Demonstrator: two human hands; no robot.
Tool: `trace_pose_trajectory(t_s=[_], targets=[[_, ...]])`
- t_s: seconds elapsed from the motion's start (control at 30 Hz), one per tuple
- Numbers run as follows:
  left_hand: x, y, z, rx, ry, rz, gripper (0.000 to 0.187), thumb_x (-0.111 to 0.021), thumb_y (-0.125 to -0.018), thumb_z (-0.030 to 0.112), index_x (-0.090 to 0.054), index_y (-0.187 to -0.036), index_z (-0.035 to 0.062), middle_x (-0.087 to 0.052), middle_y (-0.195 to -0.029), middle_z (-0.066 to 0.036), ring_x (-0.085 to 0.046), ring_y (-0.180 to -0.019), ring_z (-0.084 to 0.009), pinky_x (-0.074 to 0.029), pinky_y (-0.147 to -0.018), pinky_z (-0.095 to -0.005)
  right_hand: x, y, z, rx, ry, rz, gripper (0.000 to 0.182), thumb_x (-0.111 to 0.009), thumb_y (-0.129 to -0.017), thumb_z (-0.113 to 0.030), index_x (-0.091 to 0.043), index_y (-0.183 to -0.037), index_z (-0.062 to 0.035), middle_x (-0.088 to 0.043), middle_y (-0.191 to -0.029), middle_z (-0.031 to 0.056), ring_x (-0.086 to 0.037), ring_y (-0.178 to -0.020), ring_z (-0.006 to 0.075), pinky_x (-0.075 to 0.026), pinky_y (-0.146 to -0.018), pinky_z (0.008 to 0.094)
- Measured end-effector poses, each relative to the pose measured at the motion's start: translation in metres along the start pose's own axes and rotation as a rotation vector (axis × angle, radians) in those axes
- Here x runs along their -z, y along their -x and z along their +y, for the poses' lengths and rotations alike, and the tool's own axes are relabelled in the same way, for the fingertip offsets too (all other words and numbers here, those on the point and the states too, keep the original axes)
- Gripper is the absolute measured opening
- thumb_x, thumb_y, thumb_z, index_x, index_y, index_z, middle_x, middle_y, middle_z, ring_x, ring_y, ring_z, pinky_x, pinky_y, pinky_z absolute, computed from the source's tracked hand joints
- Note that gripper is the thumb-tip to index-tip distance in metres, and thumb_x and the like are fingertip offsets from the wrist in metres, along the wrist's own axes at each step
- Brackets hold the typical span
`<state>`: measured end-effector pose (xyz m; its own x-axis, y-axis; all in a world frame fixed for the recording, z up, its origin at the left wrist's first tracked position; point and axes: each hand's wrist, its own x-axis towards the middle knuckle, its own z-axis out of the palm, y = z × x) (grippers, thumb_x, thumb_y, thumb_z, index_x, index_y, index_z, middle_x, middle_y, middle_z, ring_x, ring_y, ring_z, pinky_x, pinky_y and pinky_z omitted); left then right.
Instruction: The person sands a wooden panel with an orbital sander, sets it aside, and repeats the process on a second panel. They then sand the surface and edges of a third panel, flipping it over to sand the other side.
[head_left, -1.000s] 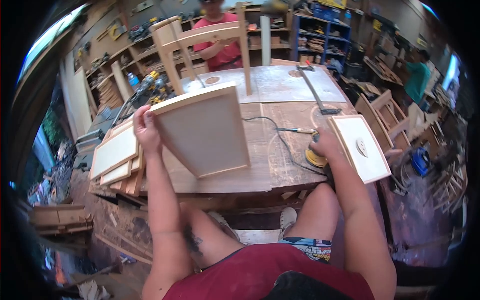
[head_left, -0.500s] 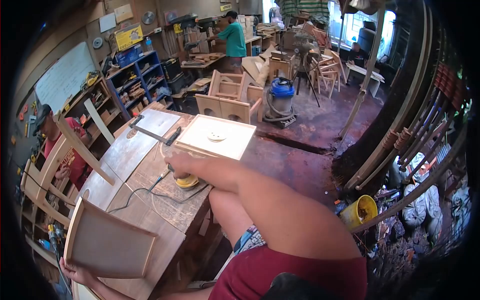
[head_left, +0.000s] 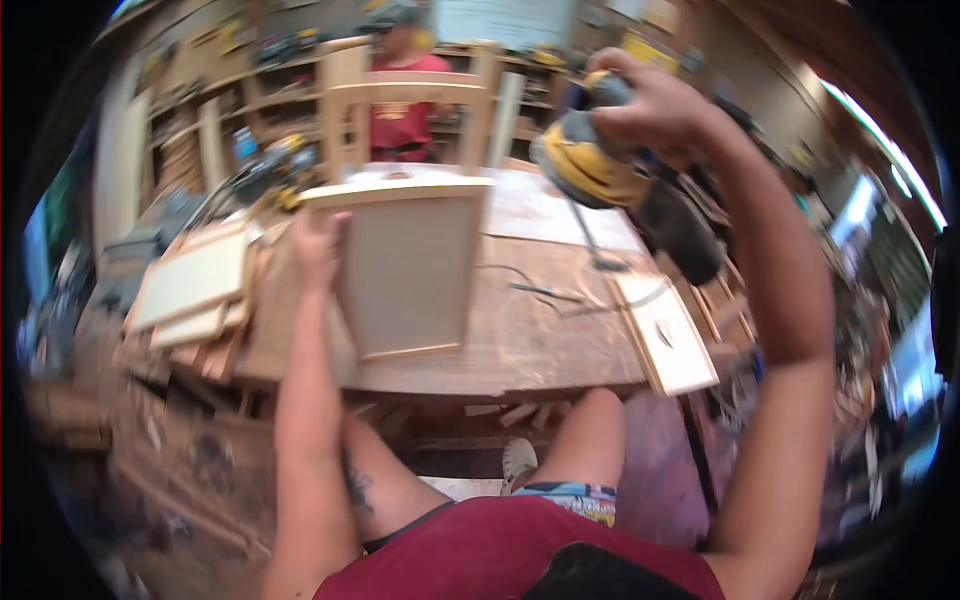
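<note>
Workshop interior, blurred by camera motion: shelves of tools along the far wall, a person in a red shirt (head_left: 402,100) standing behind a pale wooden chair frame (head_left: 410,95) at the far edge of the table (head_left: 520,340).

Item 1. Framed panel (head_left: 410,262), pale wood border around a flat grey-beige centre. It stands tilted on the table near the front edge, left of centre, long axis running up and away from the person, lower end resting on the table top. The left hand (head_left: 318,245) is closed on its left edge near the upper corner, holding it up.

Item 2. Sander (head_left: 600,165), yellow pad with a dark body and dust bag, cord trailing down to the table. The right hand (head_left: 655,105) grips it from above and holds it in the air over the far right part of the table. It lies up and to the right of the panel, well apart from it; the right hand is the nearer one to the panel's open face.

Item 3. Second framed panel (head_left: 665,345), lying flat at the front right corner of the table.

Item 4. Stack of similar panels (head_left: 195,285), lying at the left edge of the table, just beside the left hand's forearm.
</note>
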<state>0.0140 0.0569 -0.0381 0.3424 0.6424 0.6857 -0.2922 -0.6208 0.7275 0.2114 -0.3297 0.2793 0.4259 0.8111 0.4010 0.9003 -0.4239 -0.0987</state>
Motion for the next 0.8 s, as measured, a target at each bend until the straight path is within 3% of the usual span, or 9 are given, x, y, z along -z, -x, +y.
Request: trace_pose_trajectory(t_s=[0.1, 0.2, 0.3, 0.53, 0.6, 0.7, 0.8], targets=[[0.0, 0.01, 0.043, 0.063, 0.152, -0.015, 0.075, -0.086, -0.079, 0.056, -0.063, -0.121, -0.0016, -0.072, -0.112, -0.014, -0.068, -0.106, -0.0226, -0.054, -0.094, -0.0385, 0.004, -0.03, -0.06, 0.134, 0.041, -0.085, 0.06, -0.076, -0.077, -0.034, -0.056, -0.129, -0.0119, -0.067, -0.105, 0.0122, -0.065, -0.097, 0.0229, -0.053, -0.087, 0.0379], [0.0, 0.005, 0.031, -0.034, -0.05, 0.072, 0.079, -0.092, -0.072, 0.053, -0.064, -0.121, -0.0025, -0.074, -0.112, -0.017, -0.072, -0.102, -0.0257, -0.055, -0.09, -0.0371, -0.014, -0.062, -0.097, 0.256, 0.072, -0.158, 0.061, -0.077, -0.078, -0.033, -0.055, -0.13, -0.0101, -0.068, -0.107, 0.0145, -0.065, -0.099, 0.0243, -0.053, -0.09, 0.0392], [-0.001, 0.005, 0.028, -0.018, 0.121, 0.022, 0.078, -0.095, -0.069, 0.049, -0.066, -0.119, -0.0029, -0.076, -0.106, -0.018, -0.074, -0.099, -0.0272, -0.057, -0.088, -0.038, -0.037, -0.083, -0.126, 0.231, 0.096, -0.232, 0.07, -0.077, -0.077, -0.035, -0.055, -0.139, -0.0136, -0.069, -0.118, 0.0199, -0.067, -0.109, 0.0302, -0.052, -0.098, 0.0407], [-0.004, 0.009, 0.032, -0.009, 0.182, 0.018, 0.069, -0.097, -0.068, 0.045, -0.069, -0.11, -0.0021, -0.077, -0.097, -0.016, -0.075, -0.092, -0.0267, -0.057, -0.082, -0.0379, -0.072, -0.121, -0.164, 0.285, 0.035, -0.432, 0.069, -0.077, -0.076, -0.033, -0.06, -0.141, -0.018, -0.067, -0.125, 0.0185, -0.066, -0.112, 0.0292, -0.051, -0.1, 0.0394], [-0.004, 0.011, 0.031, -0.003, 0.146, 0.016, 0.066, -0.097, -0.069, 0.043, -0.069, -0.108, -0.0015, -0.077, -0.097, -0.017, -0.075, -0.091, -0.0265, -0.057, -0.081, -0.038, -0.086, -0.138, -0.167, 0.266, 0.014, -0.406, 0.068, -0.077, -0.076, -0.032, -0.06, -0.14, -0.0178, -0.067, -0.124, 0.0171, -0.066, -0.11, 0.0276, -0.051, -0.099, 0.0388], [-0.002, 0.01, 0.032, -0.013, 0.052, 0.032, 0.063, -0.097, -0.07, 0.04, -0.069, -0.109, -0.0006, -0.077, -0.097, -0.017, -0.075, -0.091, -0.0259, -0.057, -0.082, -0.0377, -0.098, -0.158, -0.19, 0.418, 0.012, -0.372, 0.068, -0.077, -0.076, -0.032, -0.06, -0.14, -0.0172, -0.07, -0.113, 0.0129, -0.067, -0.102, 0.0249, -0.053, -0.095, 0.0365], [-0.003, 0.011, 0.036, 0.017, 0.213, 0.002, 0.061, -0.096, -0.071, 0.036, -0.068, -0.11, -0.0008, -0.077, -0.098, -0.017, -0.075, -0.092, -0.0253, -0.056, -0.083, -0.0367, -0.109, -0.171, -0.212, 0.421, 0.026, -0.343, 0.069, -0.079, -0.076, -0.034, -0.061, -0.14, -0.0171, -0.071, -0.112, 0.0135, -0.069, -0.1, 0.024, -0.054, -0.094, 0.0363]])
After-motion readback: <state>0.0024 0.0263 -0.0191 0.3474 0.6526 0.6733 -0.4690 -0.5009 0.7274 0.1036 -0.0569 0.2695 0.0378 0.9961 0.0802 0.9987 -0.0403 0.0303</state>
